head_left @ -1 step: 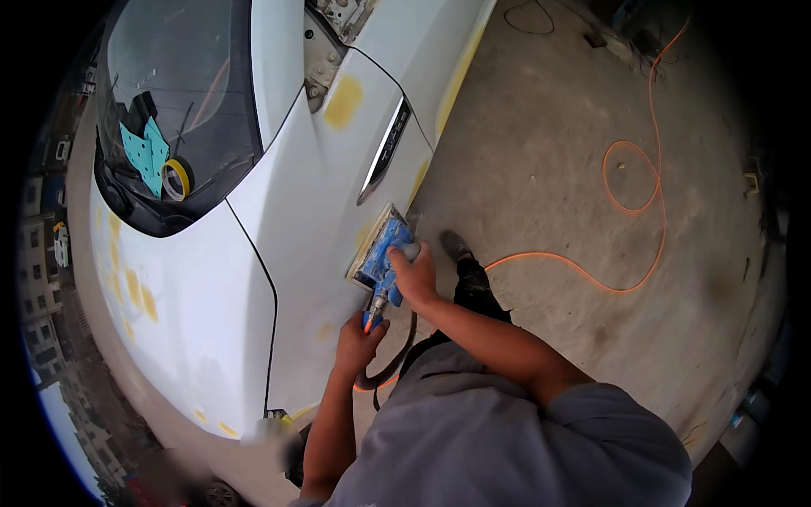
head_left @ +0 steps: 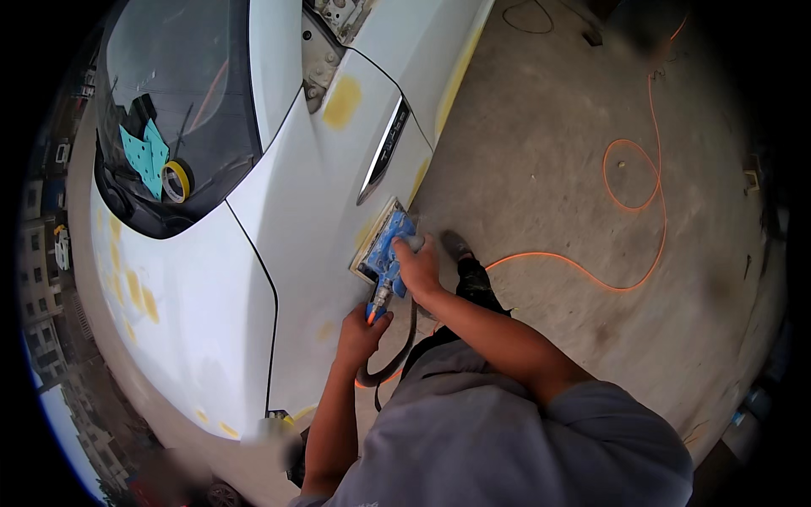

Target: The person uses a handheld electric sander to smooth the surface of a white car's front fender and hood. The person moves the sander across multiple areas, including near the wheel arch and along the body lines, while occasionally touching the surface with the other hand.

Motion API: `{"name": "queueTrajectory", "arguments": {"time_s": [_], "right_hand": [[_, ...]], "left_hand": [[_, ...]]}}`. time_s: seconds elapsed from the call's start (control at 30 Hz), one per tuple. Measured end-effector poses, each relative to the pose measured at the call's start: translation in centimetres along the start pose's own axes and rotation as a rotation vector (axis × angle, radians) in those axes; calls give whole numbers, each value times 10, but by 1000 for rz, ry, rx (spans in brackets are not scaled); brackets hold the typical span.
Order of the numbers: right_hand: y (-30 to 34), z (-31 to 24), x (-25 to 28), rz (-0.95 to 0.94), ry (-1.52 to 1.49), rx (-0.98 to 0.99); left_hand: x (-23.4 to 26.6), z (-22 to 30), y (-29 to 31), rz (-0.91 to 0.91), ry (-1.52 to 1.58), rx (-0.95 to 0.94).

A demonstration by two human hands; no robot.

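We hold the blue sander (head_left: 387, 245) against the white fender (head_left: 308, 245), its pad's long axis slanting from lower left to upper right, its hose end toward us. Our right hand (head_left: 416, 269) has its fingers wrapped over the sander; our left hand (head_left: 361, 335) has its fingers around the hose fitting (head_left: 376, 308). The chrome trim (head_left: 384, 152) lies just beyond the pad. Past the fender's right edge, concrete floor (head_left: 541, 186) spreads wide, crossed by an orange hose (head_left: 553, 255).

Shirt (head_left: 507, 431): grey, short-sleeved, creased. Trousers (head_left: 478, 291): black, long. One shoe (head_left: 456, 244) visible: dark, rounded in front. Forearms (head_left: 494, 329) bare.
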State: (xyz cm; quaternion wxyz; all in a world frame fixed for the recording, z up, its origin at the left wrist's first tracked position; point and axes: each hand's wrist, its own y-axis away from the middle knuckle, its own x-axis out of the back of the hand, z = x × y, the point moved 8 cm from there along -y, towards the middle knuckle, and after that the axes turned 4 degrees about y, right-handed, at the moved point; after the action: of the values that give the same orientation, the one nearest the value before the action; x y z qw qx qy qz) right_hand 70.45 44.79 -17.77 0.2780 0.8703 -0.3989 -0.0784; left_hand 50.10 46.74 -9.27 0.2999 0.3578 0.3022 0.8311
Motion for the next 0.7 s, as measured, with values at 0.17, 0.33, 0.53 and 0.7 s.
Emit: {"name": "queueTrajectory", "arguments": {"time_s": [0.17,0.33,0.53,0.7], "right_hand": [[-40,-27,15,54,-110,-41],[5,0,-5,140,-24,43],[-14,-18,-2,16,-189,-104],[-25,-7,8,146,-165,-56]], "left_hand": [[-2,60,-27,-29,-102,-57],[23,26,11,-56,-84,41],[16,31,-20,-45,-89,-18],[10,54,-16,-55,-78,-14]]}}
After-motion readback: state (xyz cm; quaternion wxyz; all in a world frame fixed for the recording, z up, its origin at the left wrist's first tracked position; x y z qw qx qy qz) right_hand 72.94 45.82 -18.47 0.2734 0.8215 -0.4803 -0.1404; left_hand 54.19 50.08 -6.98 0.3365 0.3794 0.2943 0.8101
